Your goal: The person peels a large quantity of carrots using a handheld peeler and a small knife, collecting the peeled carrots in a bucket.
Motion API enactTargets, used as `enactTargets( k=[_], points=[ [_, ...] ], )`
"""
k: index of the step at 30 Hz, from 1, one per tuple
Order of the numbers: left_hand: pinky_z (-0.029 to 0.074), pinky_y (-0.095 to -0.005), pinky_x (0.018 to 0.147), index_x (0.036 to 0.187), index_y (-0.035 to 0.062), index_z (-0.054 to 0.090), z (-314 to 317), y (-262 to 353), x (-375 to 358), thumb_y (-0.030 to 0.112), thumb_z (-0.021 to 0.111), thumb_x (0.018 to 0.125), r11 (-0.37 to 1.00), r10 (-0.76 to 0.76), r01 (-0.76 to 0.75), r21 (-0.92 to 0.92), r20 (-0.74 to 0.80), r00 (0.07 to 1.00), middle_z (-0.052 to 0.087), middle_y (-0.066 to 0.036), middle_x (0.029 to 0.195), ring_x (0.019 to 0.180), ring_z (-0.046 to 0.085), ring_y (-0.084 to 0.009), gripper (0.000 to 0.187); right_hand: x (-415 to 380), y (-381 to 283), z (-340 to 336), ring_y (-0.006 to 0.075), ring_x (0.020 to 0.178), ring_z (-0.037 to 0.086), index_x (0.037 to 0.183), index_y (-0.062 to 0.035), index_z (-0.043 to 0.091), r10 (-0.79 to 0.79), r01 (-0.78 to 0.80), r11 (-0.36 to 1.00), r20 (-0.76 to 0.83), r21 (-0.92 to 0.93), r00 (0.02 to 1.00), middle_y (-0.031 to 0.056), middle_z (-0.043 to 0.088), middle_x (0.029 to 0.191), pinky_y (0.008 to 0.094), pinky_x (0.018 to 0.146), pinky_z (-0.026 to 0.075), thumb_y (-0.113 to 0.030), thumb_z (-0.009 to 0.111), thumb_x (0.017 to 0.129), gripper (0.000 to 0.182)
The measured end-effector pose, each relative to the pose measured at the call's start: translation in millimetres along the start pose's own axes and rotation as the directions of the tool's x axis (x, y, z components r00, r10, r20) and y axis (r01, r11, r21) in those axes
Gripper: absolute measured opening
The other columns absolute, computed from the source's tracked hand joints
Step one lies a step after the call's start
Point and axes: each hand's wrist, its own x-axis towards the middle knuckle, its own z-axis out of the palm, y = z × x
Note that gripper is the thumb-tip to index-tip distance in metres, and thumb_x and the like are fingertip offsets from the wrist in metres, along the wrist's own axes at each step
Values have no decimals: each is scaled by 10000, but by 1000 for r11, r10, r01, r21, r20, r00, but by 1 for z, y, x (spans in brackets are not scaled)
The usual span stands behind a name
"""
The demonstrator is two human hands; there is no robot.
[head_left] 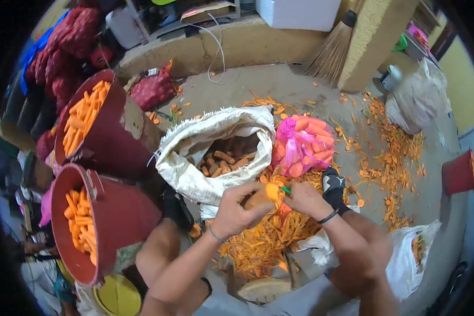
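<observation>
Orange carrot (273, 191) sits gripped in the left hand (239, 208), above the peelings (260, 245); the right hand (306, 200) clasps a green tool (285, 190) against it. With fingers so close, a slip could nick them or drop the carrot.

Room over floor (296, 84) between pink bag (303, 148) and broom (329, 55), white sack (178, 173) before the left hand (239, 209).

I counted three red buckets (124, 216) (108, 142) (453, 174).
Two stood left of the fingers (245, 189), one well right; just beyond sat one open white sack (181, 179) and one pink bag (290, 138), with one broom (331, 52) farther off.
</observation>
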Motion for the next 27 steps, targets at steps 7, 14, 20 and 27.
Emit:
enactTargets(
  k=[7,14,20,27],
  points=[
    [575,-331,773,1390,119,441,-15,-12,21,370,495,1017,451,-510,315,-835,49,859,610,-71,1152,876,655,-186,453,8,-23,-64,349,881,683,1114,-31,590,-189,281,915,-308,291,933,152,677,957,428,779,535,-402,851,709,608],
    [533,-314,911,1464,96,348,-6,3,26,320,511,1011,434,-466,386,-814,164,869,531,-78,1322,1131,590,-170,531,13,-57,-71,275,866,695,1070,-50,612,-396,506,855,-484,117,780,117,677,966,348,753,552,-414,902,642,632],
    [537,-301,872,1443,50,382,-13,11,20,327,504,1011,463,-423,456,-760,263,867,563,-94,1258,1055,612,-151,527,32,-13,-106,297,851,698,1068,-53,629,-81,346,915,-744,209,663,132,692,967,351,751,560,-379,905,650,598],
    [561,-294,822,1428,74,393,-8,5,24,342,528,1006,369,-433,451,-813,279,857,582,-84,1216,978,646,-145,518,15,-48,-75,286,812,692,1075,-51,622,-420,527,849,-562,33,712,135,684,915,336,736,556,-411,916,621,650]
  ],
)
